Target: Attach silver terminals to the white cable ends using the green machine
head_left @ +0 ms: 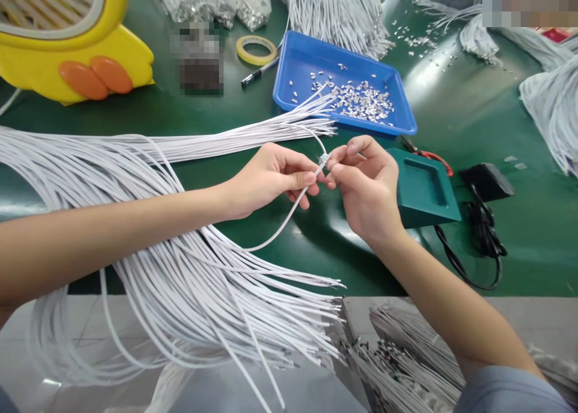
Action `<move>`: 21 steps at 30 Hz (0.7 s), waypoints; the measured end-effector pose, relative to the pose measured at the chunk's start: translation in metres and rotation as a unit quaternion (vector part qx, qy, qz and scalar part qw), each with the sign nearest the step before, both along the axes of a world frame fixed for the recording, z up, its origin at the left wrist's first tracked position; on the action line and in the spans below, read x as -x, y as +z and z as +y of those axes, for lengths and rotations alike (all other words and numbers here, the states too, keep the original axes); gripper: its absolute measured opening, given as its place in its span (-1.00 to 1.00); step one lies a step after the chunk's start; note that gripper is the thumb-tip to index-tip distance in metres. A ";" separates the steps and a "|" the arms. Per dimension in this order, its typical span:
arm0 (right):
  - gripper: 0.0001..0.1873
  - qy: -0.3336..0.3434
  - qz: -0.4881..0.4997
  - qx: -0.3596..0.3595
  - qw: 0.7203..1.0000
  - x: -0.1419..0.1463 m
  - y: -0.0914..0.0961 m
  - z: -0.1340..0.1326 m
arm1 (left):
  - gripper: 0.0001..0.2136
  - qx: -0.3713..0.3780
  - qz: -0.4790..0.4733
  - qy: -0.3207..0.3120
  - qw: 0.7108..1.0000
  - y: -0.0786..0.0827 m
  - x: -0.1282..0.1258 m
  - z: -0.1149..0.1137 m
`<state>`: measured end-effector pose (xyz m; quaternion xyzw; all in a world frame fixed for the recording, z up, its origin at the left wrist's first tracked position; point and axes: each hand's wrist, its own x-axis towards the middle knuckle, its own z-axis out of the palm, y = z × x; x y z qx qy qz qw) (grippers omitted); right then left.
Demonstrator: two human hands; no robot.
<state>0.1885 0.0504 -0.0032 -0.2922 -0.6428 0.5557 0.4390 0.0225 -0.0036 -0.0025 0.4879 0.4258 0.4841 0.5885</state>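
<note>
My left hand (271, 178) pinches a white cord (289, 214) near its end, over the green table (451, 112). My right hand (365, 184) meets it, fingers pinched on a small silver metal clip (323, 159) at the cord's tip. The cord loops down into a big bundle of white cords (135, 208) draped under my left forearm. Behind my hands lies a blue tray (298, 61) holding several loose silver clips (361, 100).
A dark green block (422, 190) sits right of my right hand, with a black adapter and cable (485, 181) beyond. A yellow duck-shaped object (67, 40), a tape roll (256, 49) and a pen (259, 73) lie at the back. More cord bundles (551, 106) lie at the right.
</note>
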 end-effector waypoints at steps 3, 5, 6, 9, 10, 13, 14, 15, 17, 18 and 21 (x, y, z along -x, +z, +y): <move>-0.86 -0.035 -0.003 -0.016 0.999 -0.001 0.001 0.000 | -0.90 0.009 -0.007 0.007 1.000 0.001 0.001 0.000; -0.87 -0.035 -0.013 -0.029 0.999 -0.001 0.001 0.000 | -0.91 0.010 -0.013 0.004 1.000 0.001 0.001 0.000; -0.87 -0.027 -0.018 -0.035 0.999 -0.002 0.000 0.000 | -0.91 0.009 -0.016 0.002 1.000 0.001 0.001 0.000; -0.79 0.003 -0.018 -0.056 0.998 -0.002 -0.002 0.001 | -0.90 0.003 -0.024 -0.005 1.000 0.001 0.000 0.000; -0.77 0.009 -0.013 -0.064 0.998 -0.001 -0.003 0.001 | -0.90 0.001 -0.024 -0.006 1.000 0.000 0.000 0.000; -0.73 0.017 0.004 -0.075 0.997 0.000 -0.005 0.001 | -0.87 0.000 -0.017 -0.011 1.000 0.000 0.001 0.000; -0.73 0.017 0.007 -0.074 0.997 0.001 -0.006 0.001 | -0.86 0.001 -0.013 -0.012 1.000 0.000 0.000 0.000; -0.74 0.016 0.007 -0.071 0.997 0.001 -0.006 0.002 | -0.86 0.001 -0.010 -0.011 1.000 0.000 0.000 0.000; -0.74 0.010 0.003 -0.066 0.998 0.001 -0.006 0.002 | -0.87 -0.001 0.000 -0.002 1.000 0.001 -0.001 0.000; -0.74 0.006 -0.001 -0.065 0.998 0.001 -0.006 0.002 | -0.88 -0.002 0.006 0.004 1.000 0.002 -0.001 0.000; -0.75 0.002 -0.006 -0.070 0.998 0.001 -0.005 0.003 | -0.89 -0.008 0.026 0.027 0.999 0.003 -0.003 0.000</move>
